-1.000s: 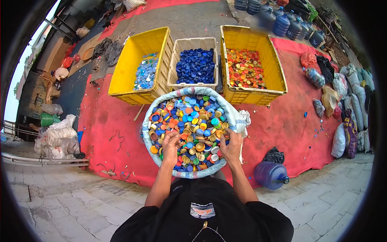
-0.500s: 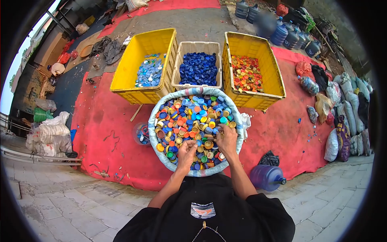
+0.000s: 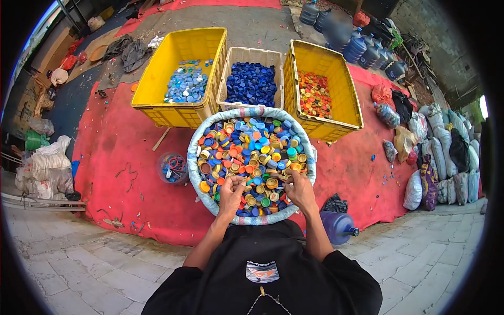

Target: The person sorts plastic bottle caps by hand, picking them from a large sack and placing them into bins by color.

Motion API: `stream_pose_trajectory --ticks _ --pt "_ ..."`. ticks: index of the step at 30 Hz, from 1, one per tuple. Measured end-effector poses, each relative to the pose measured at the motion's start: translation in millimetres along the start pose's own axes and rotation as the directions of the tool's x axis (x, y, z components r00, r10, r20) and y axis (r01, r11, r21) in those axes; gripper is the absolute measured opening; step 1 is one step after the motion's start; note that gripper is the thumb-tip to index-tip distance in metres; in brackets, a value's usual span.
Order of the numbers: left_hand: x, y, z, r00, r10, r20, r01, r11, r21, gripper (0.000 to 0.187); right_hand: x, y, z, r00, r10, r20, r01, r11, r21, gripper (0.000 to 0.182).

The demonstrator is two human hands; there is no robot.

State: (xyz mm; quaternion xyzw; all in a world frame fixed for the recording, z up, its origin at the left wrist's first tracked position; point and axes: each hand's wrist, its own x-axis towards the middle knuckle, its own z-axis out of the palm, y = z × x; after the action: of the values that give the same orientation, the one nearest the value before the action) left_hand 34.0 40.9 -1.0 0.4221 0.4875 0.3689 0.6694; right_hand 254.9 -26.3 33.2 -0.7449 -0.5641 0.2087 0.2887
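Head view: the sack (image 3: 193, 163) stands at the centre of the frame, its pale rim rolled open, full of mixed caps (image 3: 256, 149) in blue, orange, gold, green and white. The left hand (image 3: 231, 196) is over the lower left of the caps, fingers bent and tips close together; whether a cap is pinched between them I cannot tell. The right hand (image 3: 300, 191) is at the lower right of the caps, fingers curled down toward them; its grip, too, I cannot make out.

Above the sack in the frame, three crates form a row: a yellow crate (image 3: 178, 50) at upper left with light blue caps (image 3: 186, 86), a white crate (image 3: 255, 56) at upper centre with dark blue caps (image 3: 252, 84), and a second yellow crate (image 3: 340, 79) at upper right with orange and red caps (image 3: 314, 97). Left of the sack, a clear tub (image 3: 162, 161) sits on the red sheet (image 3: 357, 176). At lower right lies a blue jug (image 3: 336, 227), just beside a black bag (image 3: 334, 203).
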Motion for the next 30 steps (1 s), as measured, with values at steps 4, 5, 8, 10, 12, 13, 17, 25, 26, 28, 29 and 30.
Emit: stream_pose_trajectory --ticks 4,5,8,10,12,13,17,25,26,28,29,30 --pt "0.2 -2.2 -3.0 1.0 0.003 0.017 -0.004 0.999 0.038 0.016 -13.1 4.4 13.2 0.995 -0.095 -0.009 0.094 0.991 -0.097 0.045" --pt "1.0 -0.8 -3.7 1.0 -0.009 0.017 0.008 0.999 0.036 0.016 -13.0 4.2 15.1 0.993 -0.116 -0.015 0.114 0.987 -0.114 0.047" --pt "6.0 1.7 -2.9 0.999 0.002 0.044 -0.004 0.999 0.053 0.016 -7.6 5.2 14.6 0.987 -0.147 0.063 0.155 0.973 -0.169 0.044" --pt "12.0 0.9 -3.2 0.998 0.024 0.054 -0.028 0.997 0.07 0.018 -2.2 7.1 12.7 0.982 -0.144 0.126 0.169 0.961 -0.218 0.043" --pt "15.3 6.7 -4.1 0.998 -0.002 0.068 -0.004 0.996 0.09 0.019 2.4 7.2 9.0 0.973 -0.107 0.206 0.16 0.951 -0.264 0.042" --pt "16.1 9.8 -4.4 0.997 -0.015 0.077 0.007 0.995 0.101 0.02 2.8 10.0 9.6 0.973 -0.114 0.203 0.159 0.962 -0.221 0.042" --pt "21.7 5.1 -12.0 0.998 0.027 0.062 -0.04 0.975 0.219 0.024 5.7 11.0 10.1 0.988 -0.055 0.147 0.051 0.998 0.034 0.042" --pt "34.0 1.9 -11.5 0.974 0.223 0.025 -0.209 0.86 0.466 0.027 -3.1 -5.6 9.4 0.945 0.297 0.137 -0.214 0.243 0.946 0.044" --pt "44.3 -6.1 -11.0 0.944 0.329 0.03 -0.3 0.815 0.496 0.028 -4.1 -8.2 8.9 0.945 0.278 0.171 -0.185 0.025 0.982 0.042" --pt "56.8 1.1 -5.8 0.883 0.464 0.068 -0.395 0.657 0.642 0.031 -6.0 -9.1 13.4 0.953 0.242 0.181 -0.128 -0.219 0.967 0.031" --pt "64.3 4.4 -3.5 0.87 0.485 0.091 -0.418 0.626 0.659 0.033 -8.3 -6.5 17.3 0.946 0.249 0.205 -0.132 -0.282 0.95 0.029" --pt "71.5 8.0 -0.1 0.856 0.504 0.115 -0.44 0.594 0.674 0.035 -10.3 -5.6 19.2 0.939 0.256 0.229 -0.133 -0.344 0.93 0.027"
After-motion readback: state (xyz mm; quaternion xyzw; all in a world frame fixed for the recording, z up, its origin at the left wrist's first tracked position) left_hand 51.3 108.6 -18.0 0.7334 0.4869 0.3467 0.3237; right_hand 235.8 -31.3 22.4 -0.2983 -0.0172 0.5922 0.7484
